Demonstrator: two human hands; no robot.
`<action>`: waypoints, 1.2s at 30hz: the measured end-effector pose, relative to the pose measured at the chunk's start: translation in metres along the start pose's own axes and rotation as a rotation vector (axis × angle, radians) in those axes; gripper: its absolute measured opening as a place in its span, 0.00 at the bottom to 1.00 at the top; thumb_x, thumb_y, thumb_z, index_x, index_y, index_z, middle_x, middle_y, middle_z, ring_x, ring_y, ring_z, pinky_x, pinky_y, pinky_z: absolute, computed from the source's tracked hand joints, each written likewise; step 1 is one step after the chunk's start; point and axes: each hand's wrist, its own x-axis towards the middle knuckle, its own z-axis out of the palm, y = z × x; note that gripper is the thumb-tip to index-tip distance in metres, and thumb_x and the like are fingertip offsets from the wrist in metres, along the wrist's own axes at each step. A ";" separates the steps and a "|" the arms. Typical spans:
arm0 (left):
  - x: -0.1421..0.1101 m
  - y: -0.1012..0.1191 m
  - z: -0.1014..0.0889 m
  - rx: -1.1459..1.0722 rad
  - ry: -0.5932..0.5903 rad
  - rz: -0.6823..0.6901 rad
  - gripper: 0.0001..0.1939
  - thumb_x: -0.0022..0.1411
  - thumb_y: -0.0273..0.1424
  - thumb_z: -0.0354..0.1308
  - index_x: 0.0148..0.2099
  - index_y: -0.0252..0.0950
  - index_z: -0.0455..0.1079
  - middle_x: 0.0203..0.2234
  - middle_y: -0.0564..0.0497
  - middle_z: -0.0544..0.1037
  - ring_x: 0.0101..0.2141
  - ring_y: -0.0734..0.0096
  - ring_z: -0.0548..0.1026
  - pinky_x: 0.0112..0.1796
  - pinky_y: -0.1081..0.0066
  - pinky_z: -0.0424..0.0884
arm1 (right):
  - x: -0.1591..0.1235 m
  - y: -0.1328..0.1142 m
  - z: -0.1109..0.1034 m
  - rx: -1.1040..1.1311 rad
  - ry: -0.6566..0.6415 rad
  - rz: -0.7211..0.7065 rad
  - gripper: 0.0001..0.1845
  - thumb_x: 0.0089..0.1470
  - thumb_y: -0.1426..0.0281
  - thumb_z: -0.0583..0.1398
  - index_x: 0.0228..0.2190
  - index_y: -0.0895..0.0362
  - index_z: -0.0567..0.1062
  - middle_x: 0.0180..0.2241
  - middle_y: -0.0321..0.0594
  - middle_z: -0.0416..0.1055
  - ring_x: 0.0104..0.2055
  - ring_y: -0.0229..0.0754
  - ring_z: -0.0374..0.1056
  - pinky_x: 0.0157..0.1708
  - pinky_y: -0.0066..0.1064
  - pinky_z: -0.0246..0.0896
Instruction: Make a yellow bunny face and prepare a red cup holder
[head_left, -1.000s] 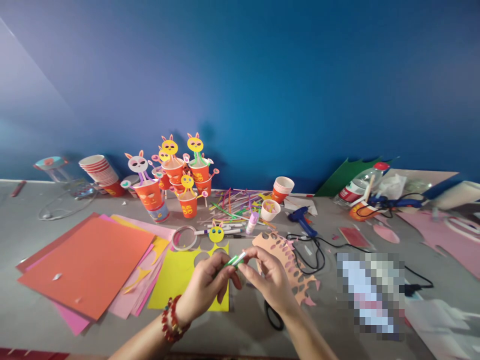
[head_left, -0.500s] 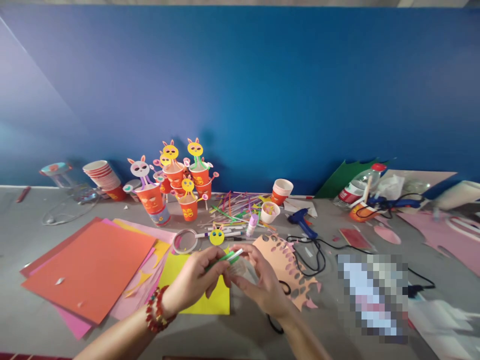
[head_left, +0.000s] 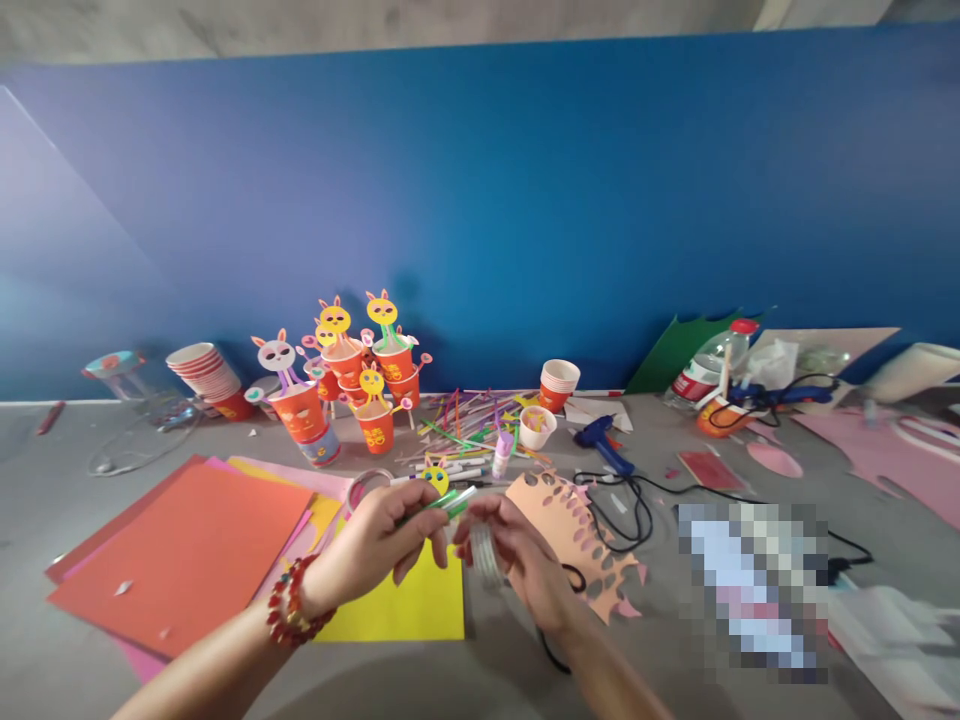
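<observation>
My left hand (head_left: 379,535), with a red bead bracelet on its wrist, is closed around green and white straws (head_left: 454,500) that stick out past the fingertips. Close beside it, my right hand (head_left: 521,560) curls its fingers about a clear ribbed roll (head_left: 486,556) that looks like tape. Yellow paper (head_left: 420,610) lies under both hands. Just behind the left hand is a yellow rabbit face (head_left: 435,480) cut from paper, its lower part hidden.
Paper cups with rabbit figures (head_left: 375,430) stand behind at left. Orange paper sheets (head_left: 187,560) lie left. A glue stick (head_left: 502,455), loose coloured sticks (head_left: 465,425) and a small white cup (head_left: 538,428) are behind. A blue glue gun (head_left: 604,445) with black cord lies right.
My hands have moved slightly apart, the left one to the left with the straws. The clear roll now shows more plainly in my right hand. The head view has tilted up a little.
</observation>
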 end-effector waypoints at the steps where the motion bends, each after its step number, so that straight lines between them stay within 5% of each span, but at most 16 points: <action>1: 0.000 0.002 0.000 0.005 -0.001 -0.002 0.16 0.71 0.41 0.50 0.37 0.34 0.65 0.28 0.48 0.82 0.13 0.86 0.62 0.15 0.82 0.53 | 0.001 -0.001 0.001 -0.019 -0.004 -0.025 0.19 0.62 0.53 0.54 0.45 0.52 0.71 0.42 0.45 0.75 0.43 0.49 0.73 0.45 0.42 0.67; 5: 0.002 0.007 0.001 0.020 -0.012 0.001 0.15 0.71 0.41 0.50 0.37 0.35 0.65 0.27 0.49 0.82 0.13 0.86 0.62 0.15 0.82 0.53 | 0.003 -0.007 0.008 -0.191 -0.028 -0.073 0.33 0.50 0.43 0.63 0.50 0.49 0.67 0.48 0.45 0.72 0.48 0.52 0.71 0.46 0.41 0.67; 12: 0.003 0.014 0.001 0.121 0.001 0.008 0.14 0.71 0.40 0.50 0.37 0.35 0.64 0.25 0.50 0.81 0.13 0.86 0.64 0.17 0.82 0.56 | 0.002 -0.011 0.020 -0.331 -0.014 -0.103 0.24 0.54 0.63 0.65 0.49 0.49 0.61 0.37 0.36 0.73 0.37 0.44 0.71 0.40 0.35 0.68; 19: 0.002 0.015 0.002 0.104 0.003 0.021 0.13 0.71 0.39 0.50 0.37 0.35 0.64 0.25 0.50 0.81 0.13 0.85 0.63 0.16 0.82 0.55 | 0.003 -0.008 0.014 -0.689 0.235 -0.356 0.28 0.53 0.63 0.66 0.53 0.53 0.64 0.53 0.47 0.66 0.57 0.55 0.64 0.56 0.44 0.61; 24: 0.003 0.014 0.002 0.070 -0.002 0.001 0.13 0.70 0.39 0.50 0.37 0.35 0.64 0.26 0.50 0.82 0.12 0.86 0.62 0.15 0.82 0.54 | 0.002 0.001 0.010 -0.781 0.391 -0.534 0.22 0.55 0.67 0.65 0.49 0.51 0.65 0.49 0.46 0.66 0.56 0.53 0.63 0.57 0.47 0.59; 29: 0.005 0.012 0.002 0.030 -0.020 -0.002 0.14 0.70 0.39 0.50 0.37 0.34 0.65 0.26 0.48 0.82 0.12 0.86 0.62 0.15 0.81 0.53 | -0.001 0.004 0.002 -0.697 0.311 -0.358 0.13 0.58 0.64 0.64 0.44 0.53 0.69 0.39 0.41 0.71 0.43 0.47 0.69 0.45 0.38 0.66; 36: 0.006 0.010 0.001 0.016 -0.028 -0.011 0.15 0.70 0.40 0.51 0.36 0.34 0.64 0.25 0.47 0.82 0.12 0.86 0.62 0.15 0.82 0.52 | 0.001 0.003 0.003 -0.535 0.220 -0.273 0.12 0.59 0.62 0.63 0.42 0.53 0.72 0.39 0.41 0.75 0.44 0.46 0.71 0.46 0.37 0.67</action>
